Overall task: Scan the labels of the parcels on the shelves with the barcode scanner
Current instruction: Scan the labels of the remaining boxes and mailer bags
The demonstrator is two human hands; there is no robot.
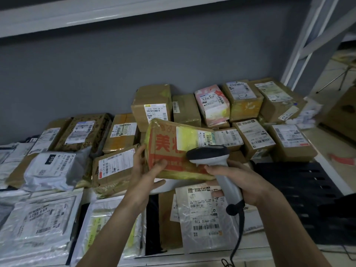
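Brown parcel (173,151) gripped by left hand (148,166); right hand (242,182) holds scanner (215,162) against it.

one head-worn view looks forward and down onto a shelf (327,162) of parcels from close range, facing the grey back wall (115,74). both forearms enter from the bottom edge. the next shelf board (77,14) up crosses the top; the shelf's right edge falls inside the frame.

glossy taped cardboard parcel (173,149)
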